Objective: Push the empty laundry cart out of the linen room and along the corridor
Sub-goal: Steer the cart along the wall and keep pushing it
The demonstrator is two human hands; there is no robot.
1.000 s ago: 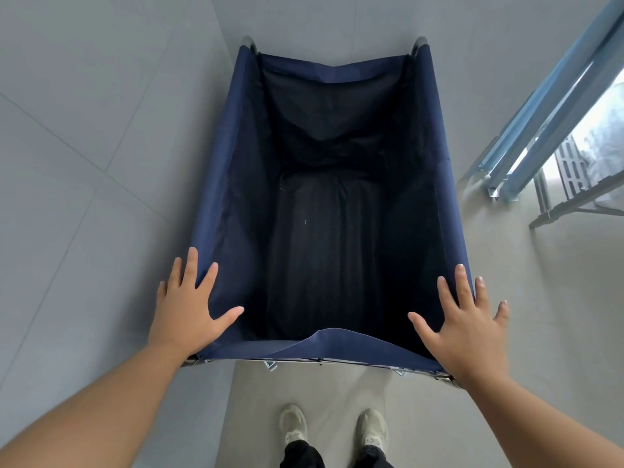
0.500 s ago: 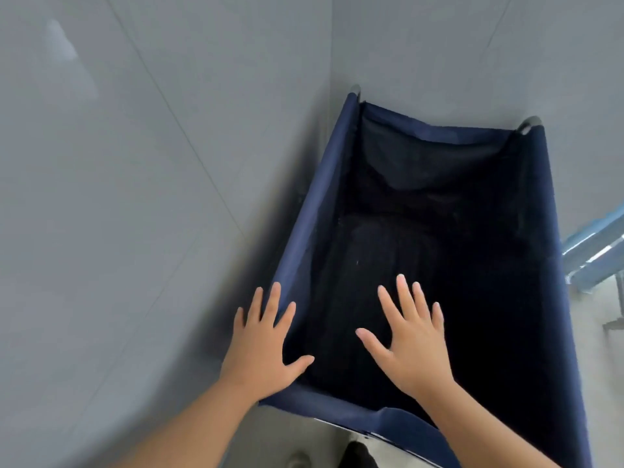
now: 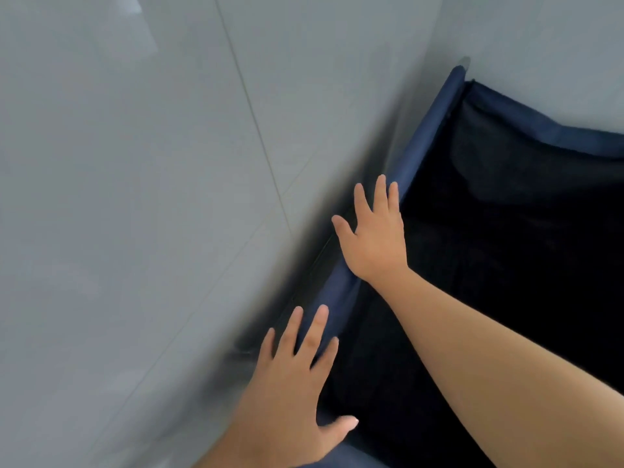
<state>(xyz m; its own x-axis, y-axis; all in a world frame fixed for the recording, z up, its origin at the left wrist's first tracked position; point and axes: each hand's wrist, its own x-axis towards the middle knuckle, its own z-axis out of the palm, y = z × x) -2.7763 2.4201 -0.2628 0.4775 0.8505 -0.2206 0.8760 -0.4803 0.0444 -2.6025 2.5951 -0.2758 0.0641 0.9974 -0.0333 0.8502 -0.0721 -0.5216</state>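
Two bare hands show at the near edge of one laundry cart [image 3: 506, 265]. Nearest, the left hand [image 3: 293, 393] lies flat with its fingers spread, grasping nothing, the palm over the cart's near left corner and the thumb pointing in toward the dark lining. Beyond it, the right hand [image 3: 373, 238] reaches across from the right, its forearm crossing over the cart's mouth; it too is flat and spread, holding nothing, and it seems to rest on the left rim, though motion blur makes the contact hard to confirm.

That cart is a deep fabric bin: a navy blue band [image 3: 429, 143] folds over the rim, and the inside is black and looks empty. It fills the right and lower right of the view, cut off by the frame there. One grey metal post tip [image 3: 465, 62] pokes up at the far left corner.

Just to the cart's left runs a pale grey tiled surface [image 3: 135, 197] with thin seams, very close to the rim, and a dark shadow lies between them. A plain grey surface stands behind the far rim.
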